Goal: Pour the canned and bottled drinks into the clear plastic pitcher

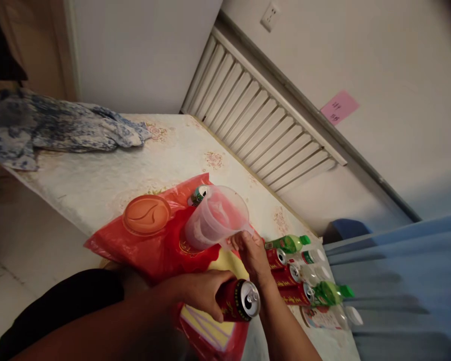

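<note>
My left hand (pixel 209 292) is wrapped round a red drink can (pixel 237 301) with its pull tab opened, its top facing right in the view. My right hand (pixel 252 253) grips the handle of a clear plastic measuring jug (pixel 210 220). The jug stands over a red cloth or bag (pixel 176 235), which tints its inside pink. An orange-red round lid (pixel 146 214) lies beside it on a red plastic bag (pixel 131 245). Behind the jug is a green and silver can (pixel 198 194), partly hidden. Below my hands lies a yellow sheet with purple lines (pixel 208 328).
Several red cans (pixel 291 273) and bottles, some green (pixel 289 243), stand grouped on the right of the table (pixel 184 145). A blue-patterned cloth (pixel 86 128) lies at the far left. A radiator (pixel 263 110) runs along the wall; a blue curtain (pixel 402 286) hangs at right.
</note>
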`<state>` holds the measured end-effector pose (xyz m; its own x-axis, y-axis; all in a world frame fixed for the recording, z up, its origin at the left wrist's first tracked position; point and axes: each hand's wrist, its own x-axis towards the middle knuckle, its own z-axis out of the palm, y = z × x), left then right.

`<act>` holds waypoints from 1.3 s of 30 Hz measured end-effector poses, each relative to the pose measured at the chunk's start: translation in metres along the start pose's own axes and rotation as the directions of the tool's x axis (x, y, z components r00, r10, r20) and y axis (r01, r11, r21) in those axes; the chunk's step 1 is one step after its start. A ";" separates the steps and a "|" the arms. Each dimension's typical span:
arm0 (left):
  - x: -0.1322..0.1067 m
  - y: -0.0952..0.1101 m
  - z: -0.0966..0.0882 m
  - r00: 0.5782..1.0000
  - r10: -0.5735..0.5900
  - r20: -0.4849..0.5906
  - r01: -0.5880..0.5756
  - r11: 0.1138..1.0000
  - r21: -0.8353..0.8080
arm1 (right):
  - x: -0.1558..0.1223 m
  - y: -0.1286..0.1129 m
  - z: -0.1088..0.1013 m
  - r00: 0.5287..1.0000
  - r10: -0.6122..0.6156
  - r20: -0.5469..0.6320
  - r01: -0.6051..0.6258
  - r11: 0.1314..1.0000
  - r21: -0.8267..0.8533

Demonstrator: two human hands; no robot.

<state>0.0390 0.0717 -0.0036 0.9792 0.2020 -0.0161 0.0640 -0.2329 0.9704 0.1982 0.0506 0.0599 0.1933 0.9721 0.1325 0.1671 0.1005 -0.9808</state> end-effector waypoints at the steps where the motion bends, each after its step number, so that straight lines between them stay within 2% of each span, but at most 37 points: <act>1: -0.001 0.001 -0.001 1.000 -0.005 0.002 0.005 1.000 0.022 | 0.005 -0.002 0.005 1.000 -0.010 -0.018 0.010 1.000 0.012; 5: -0.004 0.007 -0.005 1.000 0.002 -0.010 -0.002 0.998 0.071 | 0.020 -0.027 0.016 0.995 -0.054 -0.082 0.058 0.997 0.045; 8: -0.005 0.009 -0.010 1.000 0.025 -0.015 -0.025 0.998 0.056 | 0.025 -0.054 0.014 0.986 -0.099 -0.137 0.113 0.989 0.098; 14: -0.007 0.009 -0.025 0.995 0.083 -0.047 -0.085 0.996 -0.042 | 0.018 -0.107 -0.008 0.949 -0.195 -0.248 0.212 0.976 0.044; 17: -0.009 0.011 -0.035 0.987 0.116 -0.112 -0.123 0.991 -0.059 | 0.011 -0.127 -0.023 0.923 -0.243 -0.298 0.250 0.968 -0.016; 20: -0.012 0.013 -0.045 0.972 0.098 -0.213 -0.119 0.989 -0.087 | 0.003 -0.142 -0.037 0.902 -0.264 -0.342 0.256 0.964 -0.067; 23: -0.015 0.014 -0.056 0.941 0.064 -0.333 -0.089 0.994 -0.059 | -0.008 -0.150 -0.051 0.901 -0.249 -0.356 0.229 0.968 -0.098; 26: -0.014 0.014 -0.065 0.894 0.082 -0.440 -0.107 0.994 -0.031 | -0.021 -0.151 -0.063 0.916 -0.214 -0.340 0.185 0.976 -0.117; 30: -0.012 0.012 -0.074 0.864 0.091 -0.495 -0.162 0.981 -0.104 | -0.037 -0.149 -0.073 0.931 -0.137 -0.338 0.105 0.988 -0.113; 35: -0.007 0.002 -0.081 0.812 0.060 -0.581 -0.120 0.991 -0.065 | -0.050 -0.144 -0.081 0.952 -0.033 -0.306 -0.015 0.988 -0.153; 39: -0.003 -0.007 -0.084 0.790 0.061 -0.610 -0.121 0.991 -0.057 | -0.055 -0.140 -0.081 0.962 0.047 -0.269 -0.101 0.976 -0.192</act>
<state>0.0194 0.1527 0.0102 0.6599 0.7259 0.1939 -0.0656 -0.2014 0.9773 0.2423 -0.0338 0.2016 0.4541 0.8829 0.1198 0.3290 -0.0411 -0.9434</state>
